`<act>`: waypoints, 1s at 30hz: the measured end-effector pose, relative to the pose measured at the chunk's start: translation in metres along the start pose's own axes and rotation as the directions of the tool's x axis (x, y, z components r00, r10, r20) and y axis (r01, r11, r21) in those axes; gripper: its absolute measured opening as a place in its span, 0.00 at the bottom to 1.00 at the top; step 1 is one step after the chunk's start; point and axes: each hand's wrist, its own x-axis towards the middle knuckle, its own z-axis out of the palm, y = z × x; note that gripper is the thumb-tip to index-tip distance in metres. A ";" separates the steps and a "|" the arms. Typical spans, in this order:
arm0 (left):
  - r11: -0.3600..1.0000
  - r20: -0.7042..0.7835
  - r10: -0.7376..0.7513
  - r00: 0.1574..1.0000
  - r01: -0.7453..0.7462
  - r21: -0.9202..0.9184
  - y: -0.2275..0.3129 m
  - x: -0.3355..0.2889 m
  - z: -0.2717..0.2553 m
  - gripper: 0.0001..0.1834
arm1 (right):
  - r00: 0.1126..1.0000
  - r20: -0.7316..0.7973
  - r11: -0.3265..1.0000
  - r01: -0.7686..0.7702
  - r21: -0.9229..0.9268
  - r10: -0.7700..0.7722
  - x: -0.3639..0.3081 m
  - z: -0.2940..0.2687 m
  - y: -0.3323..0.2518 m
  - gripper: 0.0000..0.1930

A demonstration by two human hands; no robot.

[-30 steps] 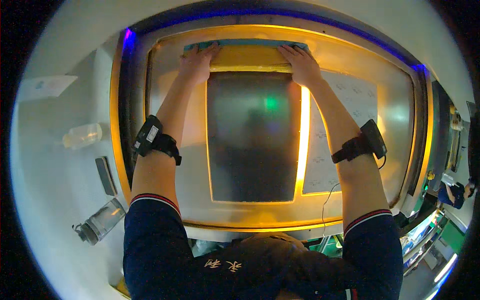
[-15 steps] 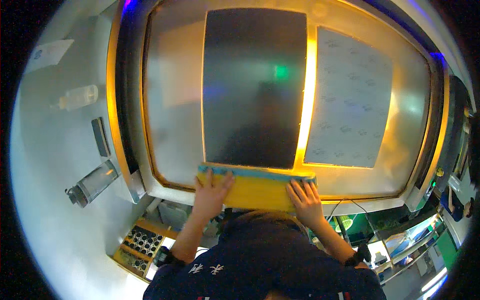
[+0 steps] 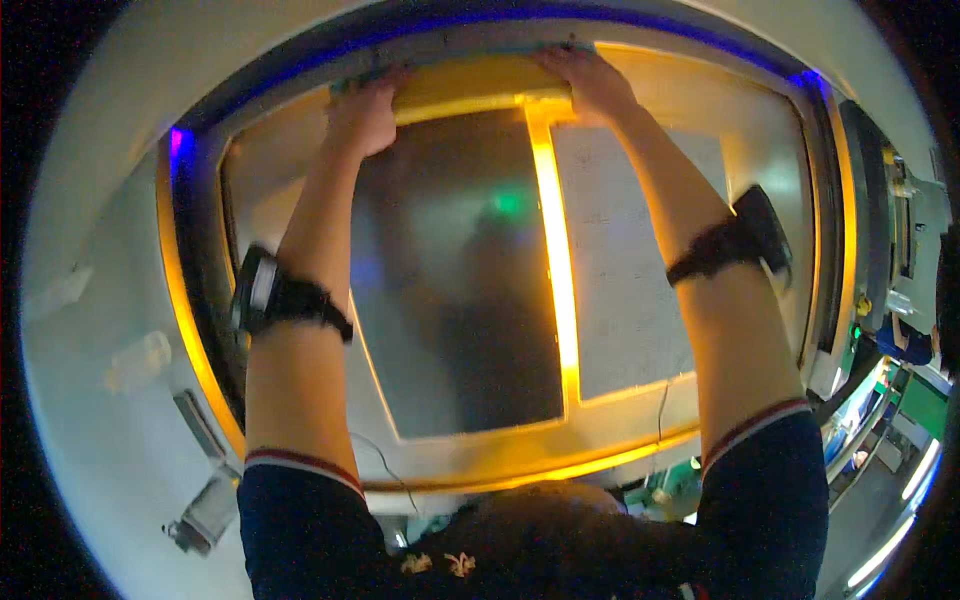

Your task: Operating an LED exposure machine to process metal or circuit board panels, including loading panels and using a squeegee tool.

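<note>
One yellow bar (image 3: 465, 83) with a teal far edge lies across the far side of the framed surface, its left end a little nearer the person than its right. The left hand (image 3: 363, 118) clasps one end and the right hand (image 3: 592, 85) the other, fingers laid over the far edge; blur hides how the thumbs sit. The step in hand looks to be guiding the bar with both arms outstretched, and any move from here would call for even pressure and both ends travelling together, lest the bar skew. Below it are two panels, one dark (image 3: 450, 350) and one pale grey (image 3: 625, 260), parted by one glowing yellow strip (image 3: 560, 290). Around them runs one frame (image 3: 188, 320), lit yellow along its sides. Two forearms each wear one black strapped device, on the left (image 3: 262, 288) and on the right (image 3: 762, 228). On the white worktop (image 3: 100, 450) to the left are two bottles, one pale (image 3: 142, 360) and one grey (image 3: 208, 512), with one dark slim block (image 3: 200, 425) between them. One other person (image 3: 903, 342) shows at the far right.
</note>
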 end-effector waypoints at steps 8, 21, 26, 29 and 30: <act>0.995 0.202 -0.093 0.975 0.098 -0.013 0.084 -0.155 0.005 0.38 | 0.995 0.060 0.997 -0.077 0.003 0.077 -0.172 0.013 -0.074 0.35; 0.989 0.550 -0.025 0.835 0.100 -0.106 0.281 -0.536 -0.018 0.45 | 0.961 0.237 0.922 0.044 0.384 -0.145 -0.544 -0.081 -0.209 0.30; 0.984 0.699 -0.021 0.715 0.138 -0.112 0.362 -0.537 -0.018 0.46 | 0.968 0.229 0.892 -0.011 0.451 -0.104 -0.604 -0.098 -0.145 0.26; 0.998 0.587 0.008 0.809 0.034 -0.061 0.446 -0.518 -0.016 0.47 | 0.978 0.203 0.915 -0.046 0.400 -0.040 -0.659 -0.101 -0.093 0.28; 0.998 0.549 0.038 0.835 0.000 -0.068 0.466 -0.498 -0.016 0.46 | 0.987 0.161 0.939 -0.075 0.335 0.021 -0.670 -0.102 -0.074 0.28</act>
